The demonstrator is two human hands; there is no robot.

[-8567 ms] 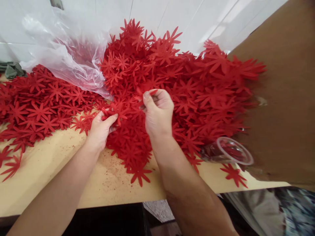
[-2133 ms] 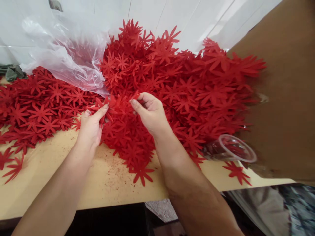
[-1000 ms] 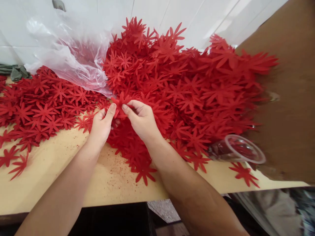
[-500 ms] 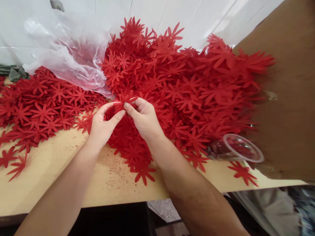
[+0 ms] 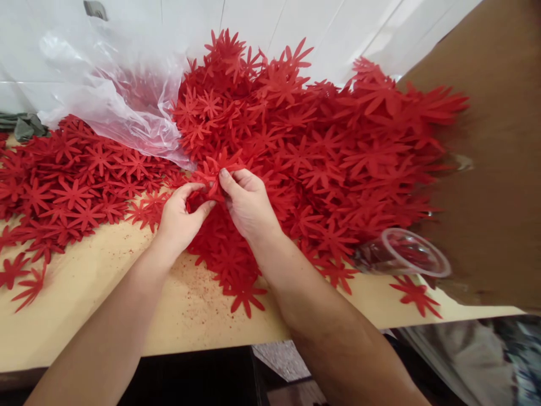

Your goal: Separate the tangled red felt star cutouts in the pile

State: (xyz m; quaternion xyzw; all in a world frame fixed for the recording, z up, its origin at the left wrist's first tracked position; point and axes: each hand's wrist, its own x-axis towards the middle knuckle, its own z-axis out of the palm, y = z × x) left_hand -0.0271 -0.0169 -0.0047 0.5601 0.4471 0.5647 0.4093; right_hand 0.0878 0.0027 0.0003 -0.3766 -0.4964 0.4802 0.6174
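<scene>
While your right hand (image 5: 249,206) pinches a red flower-shaped piece (image 5: 215,189) between thumb and fingers, your left hand (image 5: 183,220) curves just beside it, thumb and index tips apart; red shows in that gap, but I can't make out whether it is held or lies behind. The pinched piece sits at the near edge of the large red pile (image 5: 304,141), in front of you and between your 2 hands. Probable reason for the grip: the petals look thin and floppy, so a fingertip hold suits them, and working this close to the pile likely saves reach. A lower, flatter heap (image 5: 71,186) lies to the left, perhaps to separate 2 lots. Clear plastic bag (image 5: 127,107) slumps above that heap, its lower edge just behind your hands, the likeliest snag. Brown board (image 5: 486,197) closes off the right side and probably stops the large pile spreading. Near its base a clear cup (image 5: 406,254) lies tipped, rim towards the right. A loose piece (image 5: 416,296) lies below the cup on the tabletop (image 5: 84,316); dark green cloth (image 5: 29,127) is bunched far left.
</scene>
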